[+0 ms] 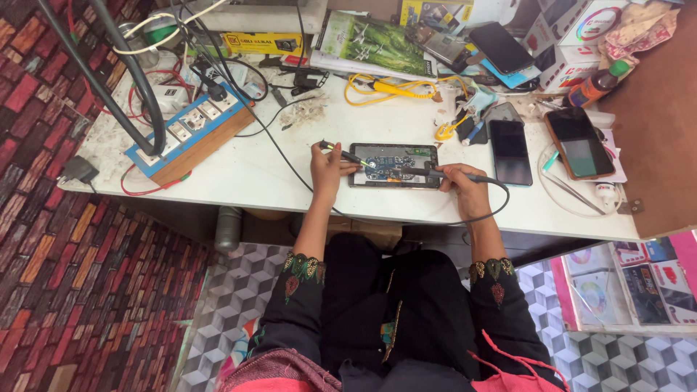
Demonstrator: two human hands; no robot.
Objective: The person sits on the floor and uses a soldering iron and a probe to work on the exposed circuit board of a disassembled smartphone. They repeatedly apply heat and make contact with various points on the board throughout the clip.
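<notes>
White worktable (276, 181): 1 opened phone (393, 165), circuit board exposed; left hand (325, 173) holds tweezers (341, 152); right hand (465, 187) holds corded soldering iron (435, 174). Blue power strip (190, 129) at left; 2 dark phones (510, 151) at right.

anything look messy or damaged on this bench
Yes. The phone between the left hand and right hand lies opened, its circuit board bare. Debris is scattered on the white table near the power strip.
</notes>
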